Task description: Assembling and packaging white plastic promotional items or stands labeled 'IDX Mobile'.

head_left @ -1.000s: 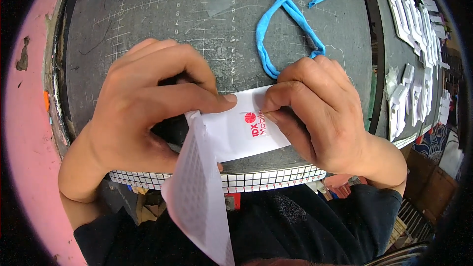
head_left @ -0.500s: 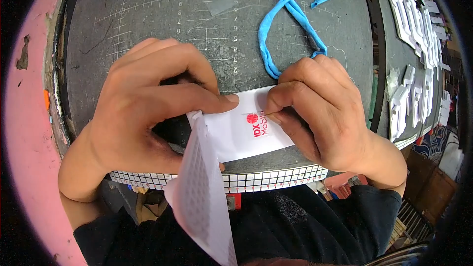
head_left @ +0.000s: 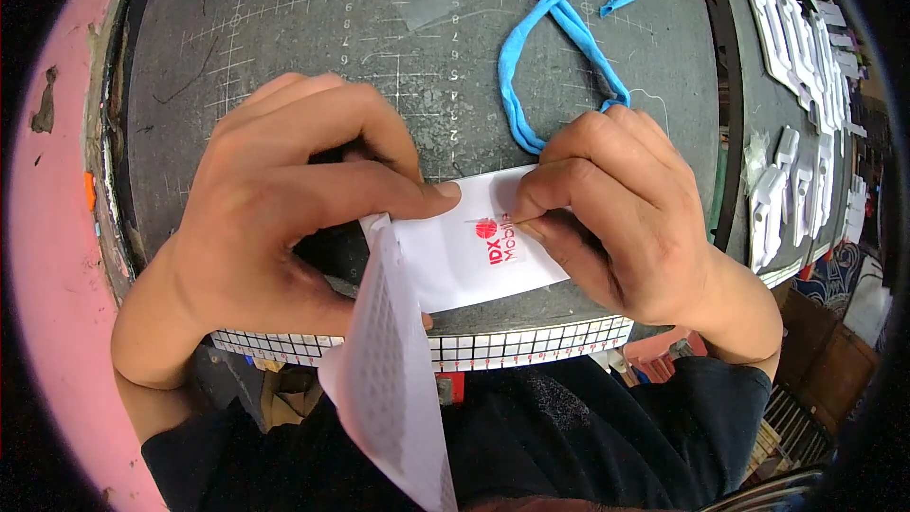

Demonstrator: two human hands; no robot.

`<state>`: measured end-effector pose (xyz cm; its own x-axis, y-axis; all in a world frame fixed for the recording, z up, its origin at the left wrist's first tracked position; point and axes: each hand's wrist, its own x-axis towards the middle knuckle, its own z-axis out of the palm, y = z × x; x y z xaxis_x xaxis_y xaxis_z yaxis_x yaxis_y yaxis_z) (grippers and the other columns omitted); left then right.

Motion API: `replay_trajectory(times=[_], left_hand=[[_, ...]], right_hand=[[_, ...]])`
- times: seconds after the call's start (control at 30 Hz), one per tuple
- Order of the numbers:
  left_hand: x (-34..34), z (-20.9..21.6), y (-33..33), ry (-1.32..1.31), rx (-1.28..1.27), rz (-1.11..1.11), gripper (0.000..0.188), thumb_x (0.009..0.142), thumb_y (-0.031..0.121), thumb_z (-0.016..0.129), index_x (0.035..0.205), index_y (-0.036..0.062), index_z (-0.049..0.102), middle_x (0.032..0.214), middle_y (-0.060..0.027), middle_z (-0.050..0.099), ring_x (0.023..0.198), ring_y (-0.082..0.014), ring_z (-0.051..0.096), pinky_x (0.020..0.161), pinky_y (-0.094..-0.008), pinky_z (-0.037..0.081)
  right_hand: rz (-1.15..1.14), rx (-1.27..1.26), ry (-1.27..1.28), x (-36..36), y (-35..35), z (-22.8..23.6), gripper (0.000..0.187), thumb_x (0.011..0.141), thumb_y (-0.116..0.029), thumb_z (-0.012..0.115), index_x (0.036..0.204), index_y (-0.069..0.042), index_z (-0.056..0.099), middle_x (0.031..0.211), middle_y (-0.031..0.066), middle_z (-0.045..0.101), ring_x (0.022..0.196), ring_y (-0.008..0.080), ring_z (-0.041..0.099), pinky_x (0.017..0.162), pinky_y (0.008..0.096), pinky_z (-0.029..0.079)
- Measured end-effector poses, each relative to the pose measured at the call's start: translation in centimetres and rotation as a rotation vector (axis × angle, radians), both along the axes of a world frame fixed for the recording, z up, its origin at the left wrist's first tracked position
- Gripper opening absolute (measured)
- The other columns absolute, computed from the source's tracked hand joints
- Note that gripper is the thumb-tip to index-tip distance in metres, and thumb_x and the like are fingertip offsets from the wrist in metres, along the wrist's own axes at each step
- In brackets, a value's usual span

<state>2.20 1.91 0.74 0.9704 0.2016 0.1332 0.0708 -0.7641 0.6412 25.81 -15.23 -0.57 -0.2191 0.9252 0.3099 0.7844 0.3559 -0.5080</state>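
Observation:
A small white sheet (head_left: 453, 265) with a red printed mark lies on the dark cutting mat (head_left: 313, 28) near its front edge. My left hand (head_left: 275, 209) presses the sheet's left top edge with the fingertips. My right hand (head_left: 621, 213) pinches at the red mark on the sheet's right side with thumb and forefinger. A grid-patterned backing strip (head_left: 393, 398) hangs from the sheet's left end, curling down over the mat's edge toward my body.
A blue fabric strip (head_left: 559, 28) lies looped on the mat at the back right. White cut-out letter shapes (head_left: 796, 114) lie on a dark surface at the right. A pink surface (head_left: 47, 228) borders the mat at the left.
The hands and sheet have stayed almost in place; my right thumb and forefinger have shifted slightly on the red mark.

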Motion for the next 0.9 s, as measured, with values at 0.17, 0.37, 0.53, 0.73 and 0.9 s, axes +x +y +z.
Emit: replay_trajectory(times=[0.17, 0.37, 0.53, 0.73, 0.9], left_hand=[[0.0, -0.2, 0.1, -0.007, 0.017, -0.008, 0.054, 0.053, 0.047, 0.100, 0.095, 0.0142, 0.090, 0.090, 0.0003, 0.070, 0.084, -0.0196, 0.065, 0.079, -0.0358, 0.046], [0.0, -0.4, 0.3, -0.020, 0.039, -0.027, 0.054, 0.054, 0.049, 0.100, 0.094, 0.0149, 0.089, 0.088, 0.0009, 0.069, 0.083, -0.0187, 0.066, 0.078, -0.0353, 0.046], [0.2, -0.4, 0.0, -0.036, 0.045, -0.009, 0.054, 0.056, 0.052, 0.098, 0.094, 0.0143, 0.089, 0.088, 0.0003, 0.069, 0.084, -0.0191, 0.066, 0.078, -0.0358, 0.047], [0.0, -0.2, 0.3, -0.035, -0.084, -0.021, 0.043, 0.077, 0.043, 0.083, 0.099, 0.0065, 0.089, 0.090, -0.0053, 0.072, 0.088, -0.0227, 0.068, 0.078, -0.0356, 0.048], [0.5, 1.7, 1.5, 0.040, -0.150, -0.106, 0.038, 0.077, 0.029, 0.083, 0.104, 0.0018, 0.087, 0.098, -0.0119, 0.080, 0.092, -0.0289, 0.076, 0.077, -0.0393, 0.055]], right_hand=[[-0.024, -0.023, 0.035, 0.0, 0.0, 0.0, 0.022, 0.080, -0.009, 0.089, 0.095, -0.006, 0.075, 0.095, 0.0096, 0.065, 0.080, 0.0280, 0.062, 0.073, 0.0395, 0.045], [-0.016, -0.027, 0.062, 0.1, 0.0, -0.1, 0.020, 0.082, -0.006, 0.086, 0.098, -0.006, 0.074, 0.095, 0.0089, 0.065, 0.082, 0.0283, 0.062, 0.074, 0.0395, 0.046], [-0.016, -0.036, 0.075, 0.2, -0.1, -0.1, 0.019, 0.083, -0.004, 0.084, 0.100, -0.006, 0.074, 0.096, 0.0090, 0.066, 0.083, 0.0281, 0.063, 0.076, 0.0392, 0.046], [-0.005, -0.063, 0.095, 0.5, -0.2, 0.3, 0.019, 0.081, -0.004, 0.086, 0.098, -0.005, 0.077, 0.096, 0.0101, 0.067, 0.085, 0.0283, 0.065, 0.077, 0.0388, 0.048], [0.038, -0.012, 0.106, 0.8, 0.0, 0.5, 0.022, 0.077, -0.004, 0.088, 0.097, -0.004, 0.079, 0.092, 0.0094, 0.068, 0.081, 0.0275, 0.066, 0.072, 0.0382, 0.048]])
